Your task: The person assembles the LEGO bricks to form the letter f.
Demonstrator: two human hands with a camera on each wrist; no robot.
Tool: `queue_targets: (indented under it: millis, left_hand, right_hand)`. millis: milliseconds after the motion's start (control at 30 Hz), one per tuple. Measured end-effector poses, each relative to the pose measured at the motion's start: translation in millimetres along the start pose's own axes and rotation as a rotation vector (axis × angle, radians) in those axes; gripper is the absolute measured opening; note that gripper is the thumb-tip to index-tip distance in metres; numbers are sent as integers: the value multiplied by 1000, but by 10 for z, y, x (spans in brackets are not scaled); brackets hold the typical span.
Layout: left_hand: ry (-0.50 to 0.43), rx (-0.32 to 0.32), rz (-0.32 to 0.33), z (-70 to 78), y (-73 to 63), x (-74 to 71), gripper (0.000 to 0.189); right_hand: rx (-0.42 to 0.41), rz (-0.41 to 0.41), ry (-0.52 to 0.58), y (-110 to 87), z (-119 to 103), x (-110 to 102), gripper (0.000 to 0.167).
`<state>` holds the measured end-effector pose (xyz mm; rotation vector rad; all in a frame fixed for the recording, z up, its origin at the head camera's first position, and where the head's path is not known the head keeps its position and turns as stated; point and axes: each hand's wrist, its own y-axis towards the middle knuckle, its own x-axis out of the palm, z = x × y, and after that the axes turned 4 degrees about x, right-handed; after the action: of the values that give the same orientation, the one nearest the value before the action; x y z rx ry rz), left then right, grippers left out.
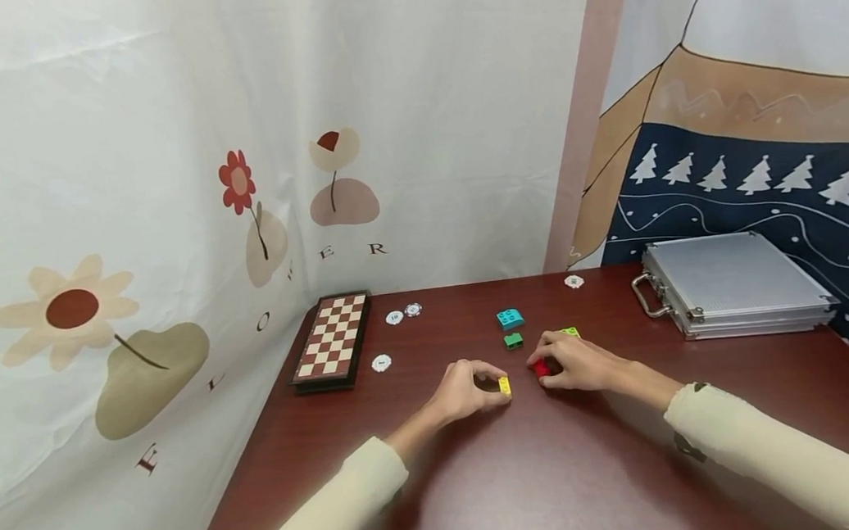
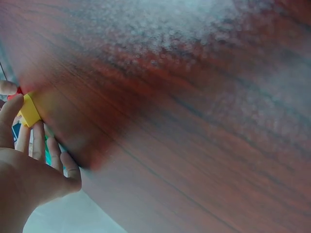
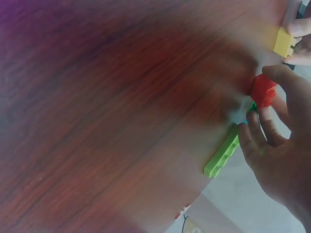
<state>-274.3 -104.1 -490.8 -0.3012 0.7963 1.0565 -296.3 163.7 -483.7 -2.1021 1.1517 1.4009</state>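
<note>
Between the thumb and fingers of my left hand (image 1: 465, 392) is a yellow toy brick (image 1: 504, 386), pinched at its ends near the middle of the table. A red toy brick (image 1: 541, 368) is pinched by my right hand (image 1: 573, 362), a short way to the right of the yellow one; the two bricks stand apart. The left wrist view shows the yellow brick (image 2: 30, 110) at the fingertips, and the right wrist view shows the red brick (image 3: 264, 91). Past the hands lie a green brick (image 1: 514, 341) and a turquoise brick (image 1: 509, 318). A long lime-green brick (image 3: 222, 154) lies beside my right hand, partly hidden in the head view.
A checkered game board (image 1: 332, 335) lies at the left of the dark red table (image 1: 477, 491). Poker chips (image 1: 381, 363) are scattered near it, with another chip (image 1: 574, 282) at the back edge. A silver case (image 1: 739, 280) stands at the back right.
</note>
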Motion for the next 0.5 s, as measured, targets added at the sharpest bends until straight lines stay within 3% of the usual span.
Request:
queue_targets:
  millis: [500]
  left_hand:
    - [24,28,19,-21,17,32,29]
  right_hand:
    - [-27,21,35,33,9,25,32]
